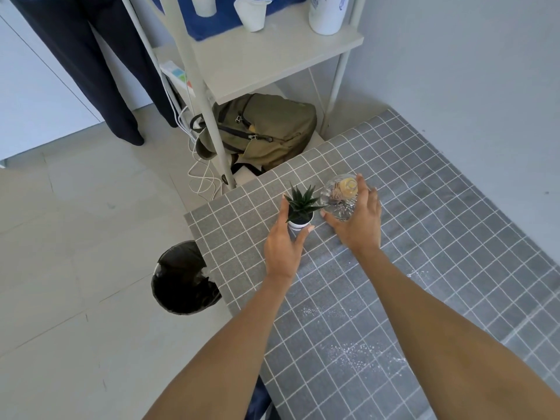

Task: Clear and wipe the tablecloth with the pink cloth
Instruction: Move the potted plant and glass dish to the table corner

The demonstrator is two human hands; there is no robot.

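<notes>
On the grey checked tablecloth, the small potted plant stands upright at about 11 o'clock from the middle of the worktop, with the clear glass jar just beside it at its 3 o'clock. The left hand curls its fingers round the white pot, and the right hand wraps the jar. White crumbs lie scattered toward 6 o'clock, and the pink cloth is not in view.

Pale tiled floor, grey wall at right. White shelf unit w/ olive backpack underneath, cables beside. Black-lined bin nr bench edge. Soft daylight.
</notes>
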